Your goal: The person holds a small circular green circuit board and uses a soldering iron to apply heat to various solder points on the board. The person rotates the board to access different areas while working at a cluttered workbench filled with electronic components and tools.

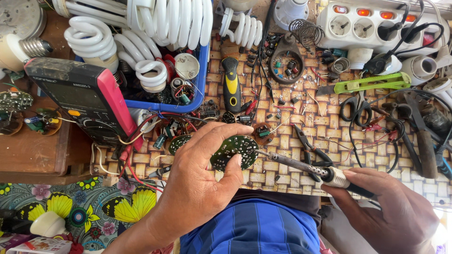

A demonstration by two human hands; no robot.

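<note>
Left hand (200,188) pinches a round green circuit board (234,152), thumb on its lower edge, fingers curled over the top edge, solder side up. Right hand (395,214) is wrapped tight around the handle of a soldering iron (306,167), whose tip touches the board's right edge. The board sits over the woven mat (329,127), just above the person's blue striped lap (254,228).

Just right of the board: one pair of small pliers (308,150). Further right of the board: one pair of black scissors (356,107), and above those one green utility knife (365,83). Up and right of the board: a white power strip (372,23) with three orange lit switches and two black plugs in it.

Straight above the board: one black-and-yellow screwdriver handle (231,84). Beside that, a round dark dish (285,63) holding loose small components, too many and too small to count.

Up and left of the board: a blue plastic bin (197,94) holding white spiral lamp tubes (141,42), at least four, plus lamp bases and wire scraps. Left of the board: one black-and-red multimeter (82,96), leaning against the bin.
</note>
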